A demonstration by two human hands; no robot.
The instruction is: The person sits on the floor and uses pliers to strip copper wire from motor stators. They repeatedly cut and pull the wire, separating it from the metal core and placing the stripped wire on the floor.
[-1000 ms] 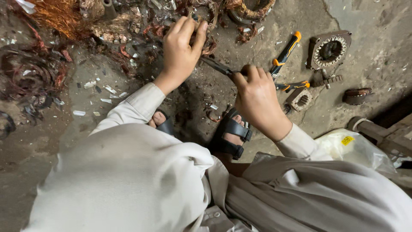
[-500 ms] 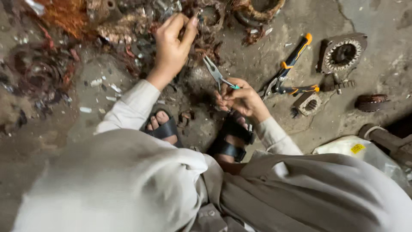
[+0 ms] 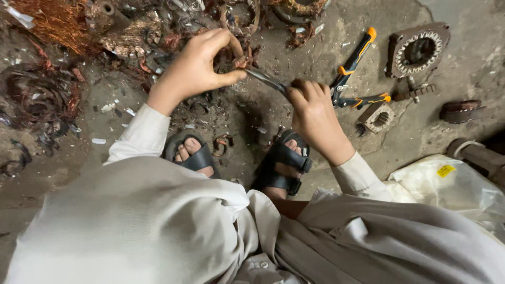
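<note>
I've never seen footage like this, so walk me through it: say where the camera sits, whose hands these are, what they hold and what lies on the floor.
The camera sits on a squatting person's head and looks down, so both hands are their own. The left hand pinches a small reddish scrap of wire. The right hand holds a slim metal tool whose tip meets that scrap. On the dirty concrete floor lie copper wire tangles, orange-handled pliers, a round toothed metal part and a plastic bag.

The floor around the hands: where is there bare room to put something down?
Bare floor lies between the right hand and the orange-handled pliers. Another patch sits at far left, below the dark wire tangle. It is crowded above the left hand, with copper wire and scrap.
</note>
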